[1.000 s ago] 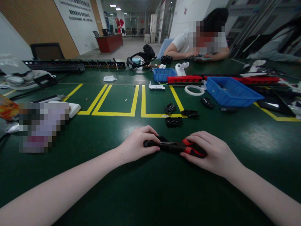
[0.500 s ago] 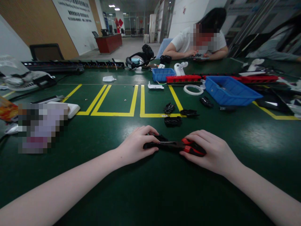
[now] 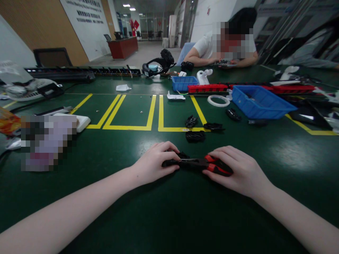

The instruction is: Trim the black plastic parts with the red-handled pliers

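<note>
My right hand (image 3: 233, 169) is closed round the red and black handles of a pair of pliers (image 3: 197, 163), whose jaws point left. The fingers of my left hand (image 3: 159, 161) are closed on a small black part (image 3: 169, 163), which they partly hide. The plier tips meet that part at my left fingertips. Another dark piece (image 3: 183, 155) shows just behind the jaws. Farther back lie several black parts, among them one at the yellow tape (image 3: 195, 136) and one beside it (image 3: 214, 126).
A blue bin (image 3: 261, 104) stands at the right, with a smaller blue bin (image 3: 184, 83) farther back. A roll of white tape (image 3: 218, 101) lies between them. At the left are a white box (image 3: 83, 123) and a blurred-out item. A person (image 3: 225, 42) sits across the table.
</note>
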Tool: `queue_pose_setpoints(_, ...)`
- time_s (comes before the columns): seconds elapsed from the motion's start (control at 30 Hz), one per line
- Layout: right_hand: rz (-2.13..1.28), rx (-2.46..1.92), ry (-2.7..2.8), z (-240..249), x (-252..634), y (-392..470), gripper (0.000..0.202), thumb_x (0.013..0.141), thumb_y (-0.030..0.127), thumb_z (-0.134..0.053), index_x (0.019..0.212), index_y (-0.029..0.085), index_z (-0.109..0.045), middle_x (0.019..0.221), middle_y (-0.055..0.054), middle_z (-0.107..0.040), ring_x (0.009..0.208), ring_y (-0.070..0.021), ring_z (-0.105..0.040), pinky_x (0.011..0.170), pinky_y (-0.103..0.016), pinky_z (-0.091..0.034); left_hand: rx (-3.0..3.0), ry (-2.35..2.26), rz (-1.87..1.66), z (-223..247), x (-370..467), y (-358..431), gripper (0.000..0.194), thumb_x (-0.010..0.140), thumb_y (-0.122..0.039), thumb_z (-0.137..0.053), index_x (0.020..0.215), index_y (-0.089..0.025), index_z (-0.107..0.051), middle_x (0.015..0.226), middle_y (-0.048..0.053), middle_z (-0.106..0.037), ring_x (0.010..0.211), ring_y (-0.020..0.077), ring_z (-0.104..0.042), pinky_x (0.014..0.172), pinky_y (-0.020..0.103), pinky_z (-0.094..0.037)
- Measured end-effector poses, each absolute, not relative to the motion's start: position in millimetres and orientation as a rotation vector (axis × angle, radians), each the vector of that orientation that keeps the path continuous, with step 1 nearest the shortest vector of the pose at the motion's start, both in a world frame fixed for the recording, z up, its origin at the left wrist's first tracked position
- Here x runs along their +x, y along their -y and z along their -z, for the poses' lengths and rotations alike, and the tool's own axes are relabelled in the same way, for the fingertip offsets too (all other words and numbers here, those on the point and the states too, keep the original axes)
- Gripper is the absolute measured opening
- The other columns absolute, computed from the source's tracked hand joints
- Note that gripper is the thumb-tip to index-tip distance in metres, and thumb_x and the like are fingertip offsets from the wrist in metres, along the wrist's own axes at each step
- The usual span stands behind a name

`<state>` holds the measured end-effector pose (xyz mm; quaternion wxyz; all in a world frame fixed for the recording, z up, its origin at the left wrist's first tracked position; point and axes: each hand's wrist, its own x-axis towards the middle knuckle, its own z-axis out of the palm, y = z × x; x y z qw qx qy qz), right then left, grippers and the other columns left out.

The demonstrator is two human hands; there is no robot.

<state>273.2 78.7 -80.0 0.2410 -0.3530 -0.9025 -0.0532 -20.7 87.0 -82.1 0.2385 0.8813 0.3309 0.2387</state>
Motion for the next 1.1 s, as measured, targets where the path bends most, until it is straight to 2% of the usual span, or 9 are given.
queue_pose_setpoints(1.1,0.159,-0.961,2.456,74.8,272.1,-77.9,0.032,0.083,0.04,-0.07,0.105,0.018,-0.063,0.095,-0.011,-0.071,0.082,-0.0225,-0.067,0.067,-0.036,-0.056,2.239,-0.955,-0.635,78.4,-19.1,-88.7,0.012,0.088,-0.021,-0.07,0.1,-0.02,-0.071,0.116,0.006,-0.062,0.109,0.0232,-0.06,0.095,0.044,-0.05)
